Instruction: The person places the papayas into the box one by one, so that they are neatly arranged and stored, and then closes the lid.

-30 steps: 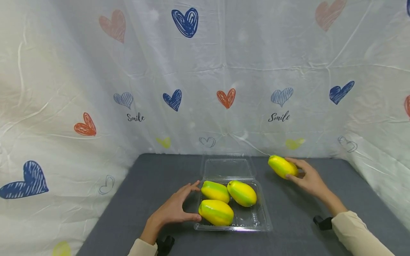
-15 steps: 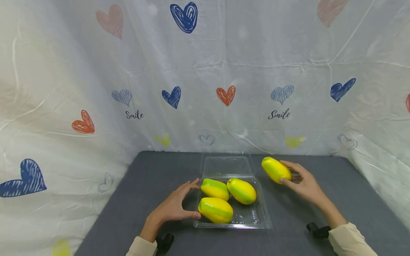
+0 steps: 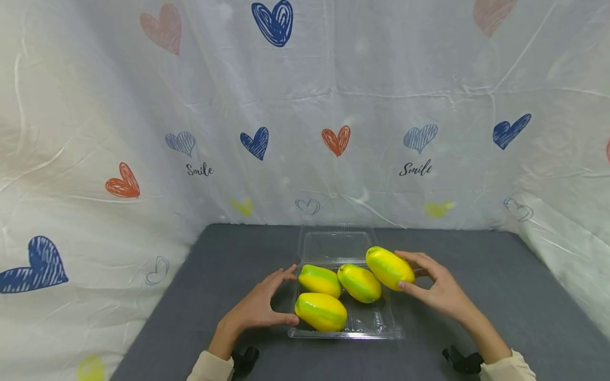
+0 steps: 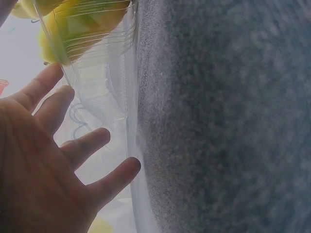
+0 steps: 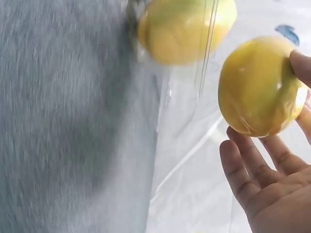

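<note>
My right hand (image 3: 440, 288) holds a yellow-green papaya (image 3: 389, 268) between thumb and fingers, raised over the right rim of a clear plastic clamshell box (image 3: 376, 334). In the right wrist view the held papaya (image 5: 260, 87) is apart from another papaya (image 5: 184, 31) behind the box wall. Three papayas lie in the box: one at the back left (image 3: 318, 280), one at the back right (image 3: 359, 283) and one at the front left (image 3: 321, 312). Along the box's left side my left hand (image 3: 257, 307) spreads its fingers, the fingertips (image 4: 65, 92) at the clear wall.
The box's lid (image 3: 338, 246) lies folded back behind it. A dark grey cloth (image 3: 229, 259) covers the table. Behind and at the sides hangs a white curtain (image 3: 295, 106) printed with hearts.
My right hand has carried the papaya leftward and nearer, from beyond the box's right side to over its right rim. The left hand and the three papayas in the box stay put.
</note>
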Motion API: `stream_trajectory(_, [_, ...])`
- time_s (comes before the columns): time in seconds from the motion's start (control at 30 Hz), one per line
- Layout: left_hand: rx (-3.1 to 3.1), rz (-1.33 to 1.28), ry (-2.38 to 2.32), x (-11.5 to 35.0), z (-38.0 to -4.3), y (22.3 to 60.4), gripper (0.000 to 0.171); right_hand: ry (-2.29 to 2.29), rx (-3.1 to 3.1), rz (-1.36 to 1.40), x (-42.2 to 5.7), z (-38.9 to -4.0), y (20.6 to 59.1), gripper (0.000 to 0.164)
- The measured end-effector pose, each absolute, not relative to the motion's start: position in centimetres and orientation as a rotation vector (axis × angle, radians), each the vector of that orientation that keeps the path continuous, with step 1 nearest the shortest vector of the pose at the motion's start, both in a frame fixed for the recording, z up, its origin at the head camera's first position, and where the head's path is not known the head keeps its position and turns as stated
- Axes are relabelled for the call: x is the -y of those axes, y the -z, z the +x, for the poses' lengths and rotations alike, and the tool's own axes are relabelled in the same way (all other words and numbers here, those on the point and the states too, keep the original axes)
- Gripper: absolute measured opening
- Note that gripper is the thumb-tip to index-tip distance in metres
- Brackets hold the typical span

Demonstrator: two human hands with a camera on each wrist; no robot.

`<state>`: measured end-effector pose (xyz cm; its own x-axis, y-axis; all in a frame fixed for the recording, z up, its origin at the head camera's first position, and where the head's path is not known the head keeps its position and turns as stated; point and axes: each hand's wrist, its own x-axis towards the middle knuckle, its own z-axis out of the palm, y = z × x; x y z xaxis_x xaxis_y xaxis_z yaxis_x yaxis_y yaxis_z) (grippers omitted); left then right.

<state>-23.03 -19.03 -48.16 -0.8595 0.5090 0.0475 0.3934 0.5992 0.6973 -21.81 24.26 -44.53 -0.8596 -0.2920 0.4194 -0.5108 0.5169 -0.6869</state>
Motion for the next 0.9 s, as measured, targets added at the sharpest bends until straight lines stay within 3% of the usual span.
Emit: stream_trajectory(0.9, [-2.661, 0.763, -1.115, 19.0, -22.9, 47.9, 0.077, -1.155, 2.473, 1.054, -20.2, -19.0, 45.8, 0.058])
